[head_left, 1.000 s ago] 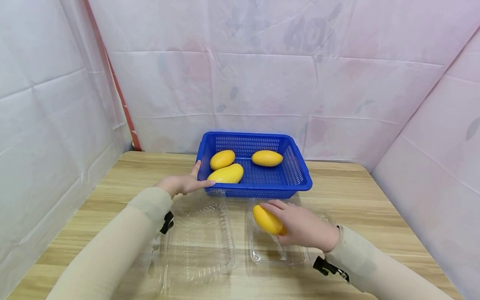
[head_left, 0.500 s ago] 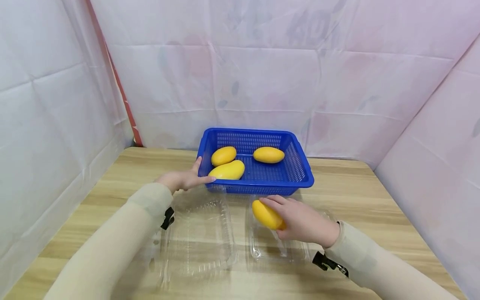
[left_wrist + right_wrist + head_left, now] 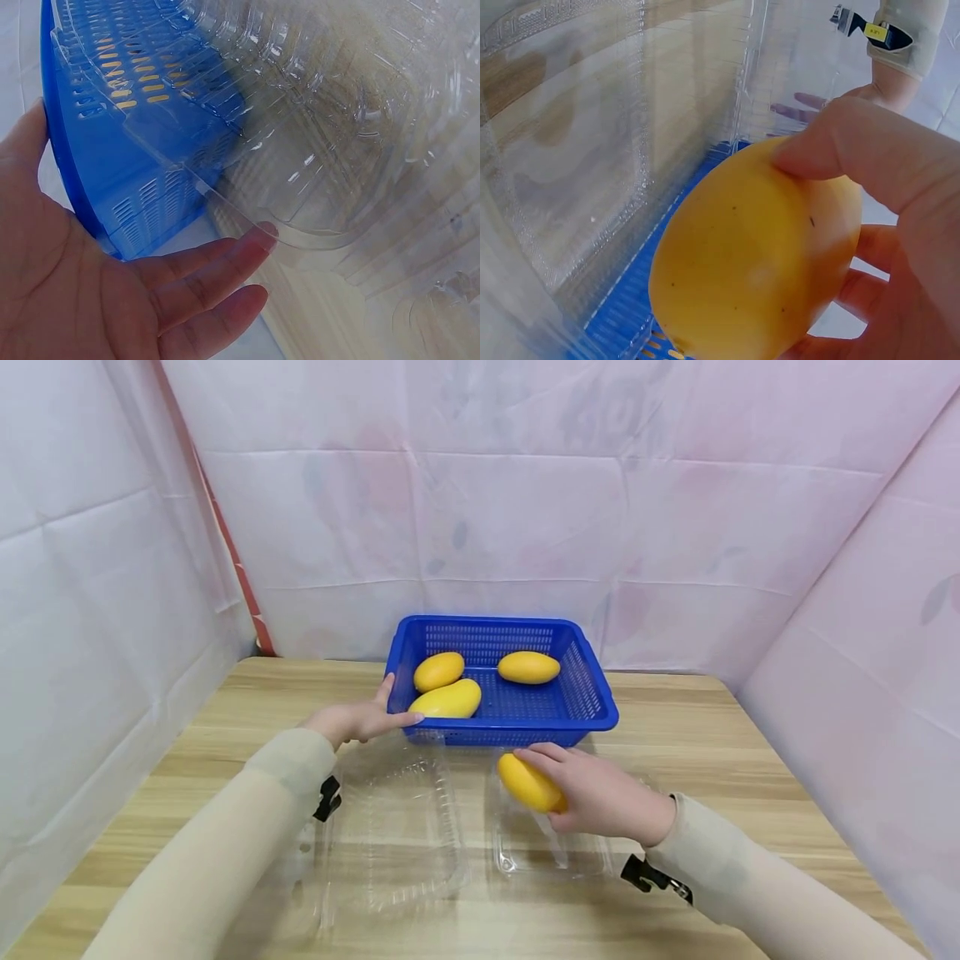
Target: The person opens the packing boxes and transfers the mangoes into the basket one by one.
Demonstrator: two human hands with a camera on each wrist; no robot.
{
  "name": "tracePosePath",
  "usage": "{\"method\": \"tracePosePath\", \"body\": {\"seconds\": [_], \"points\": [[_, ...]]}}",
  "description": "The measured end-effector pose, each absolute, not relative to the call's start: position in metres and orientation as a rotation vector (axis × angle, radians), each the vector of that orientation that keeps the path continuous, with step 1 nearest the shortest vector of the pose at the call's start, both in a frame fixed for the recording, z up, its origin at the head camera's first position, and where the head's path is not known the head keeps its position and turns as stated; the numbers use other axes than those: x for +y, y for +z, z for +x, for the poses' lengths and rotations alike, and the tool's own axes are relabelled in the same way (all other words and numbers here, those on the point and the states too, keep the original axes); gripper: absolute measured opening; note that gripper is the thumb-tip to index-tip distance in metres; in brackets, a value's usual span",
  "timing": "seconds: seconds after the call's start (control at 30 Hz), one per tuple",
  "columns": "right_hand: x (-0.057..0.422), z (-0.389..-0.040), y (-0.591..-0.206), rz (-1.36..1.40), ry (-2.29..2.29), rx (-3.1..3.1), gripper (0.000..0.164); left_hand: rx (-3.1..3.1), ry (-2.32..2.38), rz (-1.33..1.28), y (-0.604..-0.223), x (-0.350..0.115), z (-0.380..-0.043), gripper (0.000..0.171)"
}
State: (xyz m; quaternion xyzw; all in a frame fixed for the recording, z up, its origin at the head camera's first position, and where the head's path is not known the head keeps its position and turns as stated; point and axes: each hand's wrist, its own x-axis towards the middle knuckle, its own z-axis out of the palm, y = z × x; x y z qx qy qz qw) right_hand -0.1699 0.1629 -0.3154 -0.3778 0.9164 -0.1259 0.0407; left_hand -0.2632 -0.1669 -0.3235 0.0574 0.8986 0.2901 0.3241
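In the head view, my right hand grips a yellow mango above a clear plastic container. Thumb and fingers wrap around the fruit, and its near side fills much of the right wrist view. My left hand is at the front left corner of a blue basket, thumb and index finger spread along the rim. Its other fingers extend loosely beside a clear plastic edge in the left wrist view. Inside the basket lie a mango at back left, a mango at front left, and a mango toward the back right.
Another clear plastic container stands to the left on the wooden table, its outline faint and partly behind the left sleeve. White patterned sheets enclose the back and sides, and the basket sits close to the back sheet.
The head view shifts slightly. My right hand keeps its grip on the mango, with little movement over the container. The left hand stays at the basket's corner.
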Motion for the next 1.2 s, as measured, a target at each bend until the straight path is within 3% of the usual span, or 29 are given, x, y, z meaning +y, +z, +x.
{"method": "tracePosePath", "body": {"seconds": [1.2], "points": [[0.1691, -0.1711, -0.3094, -1.136, -0.422, 2.862, 0.076, 2.38, 0.758, 0.162, -0.3273, -0.168, -0.2623, 0.106]]}}
